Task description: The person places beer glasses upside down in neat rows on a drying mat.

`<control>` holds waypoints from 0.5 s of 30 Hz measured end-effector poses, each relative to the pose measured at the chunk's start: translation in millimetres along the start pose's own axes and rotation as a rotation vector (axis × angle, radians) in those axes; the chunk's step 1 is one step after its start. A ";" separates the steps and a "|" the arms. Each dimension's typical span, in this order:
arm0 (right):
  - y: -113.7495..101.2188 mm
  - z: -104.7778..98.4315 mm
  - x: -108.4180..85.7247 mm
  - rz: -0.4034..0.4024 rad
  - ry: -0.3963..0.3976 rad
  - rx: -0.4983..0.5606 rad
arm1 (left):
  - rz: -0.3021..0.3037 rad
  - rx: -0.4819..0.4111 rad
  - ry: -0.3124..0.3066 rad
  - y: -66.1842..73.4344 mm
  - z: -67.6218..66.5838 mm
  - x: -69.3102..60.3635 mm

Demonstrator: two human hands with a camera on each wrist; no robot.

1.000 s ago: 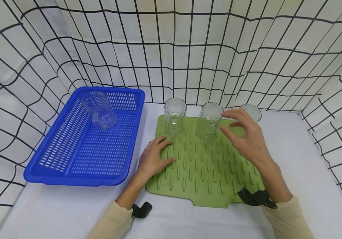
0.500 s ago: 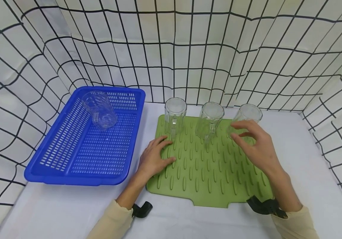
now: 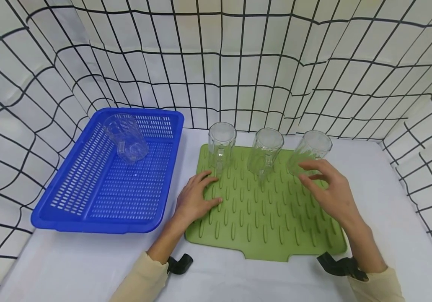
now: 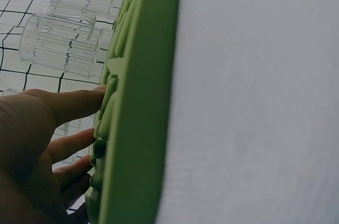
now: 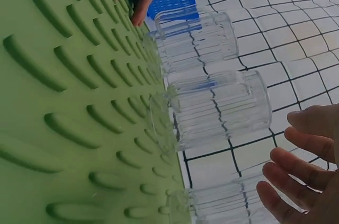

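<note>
My left hand (image 3: 195,199) rests on the left part of a green ridged mat (image 3: 253,226), fingers spread; the left wrist view shows its fingertips touching the ridges. My right hand (image 3: 332,193) hovers over the mat's right side, fingers loosely bent, holding nothing. Three clear glass mugs stand along the mat's back edge, apparently upside down: a left mug (image 3: 221,142), a middle mug (image 3: 266,151) and a right mug (image 3: 311,147). The right hand is nearest to the right mug and partly covers its lower part in the head view.
A blue perforated plastic basket (image 3: 87,226) stands to the left of the mat. Inside it, another clear glass mug (image 3: 130,142) leans at the back left. A black wire grid (image 3: 219,54) over white cloth encloses the back and sides of the white-covered table (image 3: 253,281).
My right hand has moved right and toward me, from beside the middle mug to in front of the right mug, uncovering the right mug. The left hand has stayed in place.
</note>
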State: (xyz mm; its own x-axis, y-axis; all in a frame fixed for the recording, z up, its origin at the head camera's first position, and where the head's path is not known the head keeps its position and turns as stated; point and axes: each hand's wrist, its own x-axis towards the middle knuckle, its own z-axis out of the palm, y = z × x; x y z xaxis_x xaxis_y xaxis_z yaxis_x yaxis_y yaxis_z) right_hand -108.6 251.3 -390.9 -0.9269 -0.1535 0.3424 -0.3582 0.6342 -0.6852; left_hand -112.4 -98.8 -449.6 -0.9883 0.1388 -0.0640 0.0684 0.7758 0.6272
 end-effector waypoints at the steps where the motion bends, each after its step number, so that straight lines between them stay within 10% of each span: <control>1: 2.1 0.0 -1.3 0.007 -0.001 0.000 | -0.002 0.001 -0.003 0.2 -0.6 0.1; 15: 14.4 -3.4 -19.0 -0.022 0.050 0.025 | 0.009 0.011 -0.005 -0.2 0.0 1.6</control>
State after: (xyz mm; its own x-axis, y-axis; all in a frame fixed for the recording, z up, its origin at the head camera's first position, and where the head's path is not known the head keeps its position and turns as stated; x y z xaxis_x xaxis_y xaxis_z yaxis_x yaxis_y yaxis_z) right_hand -95.8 266.0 -405.0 -0.9124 -0.1291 0.3885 -0.3817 0.6115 -0.6931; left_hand -114.0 -98.7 -449.8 -0.9869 0.1489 -0.0620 0.0789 0.7813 0.6192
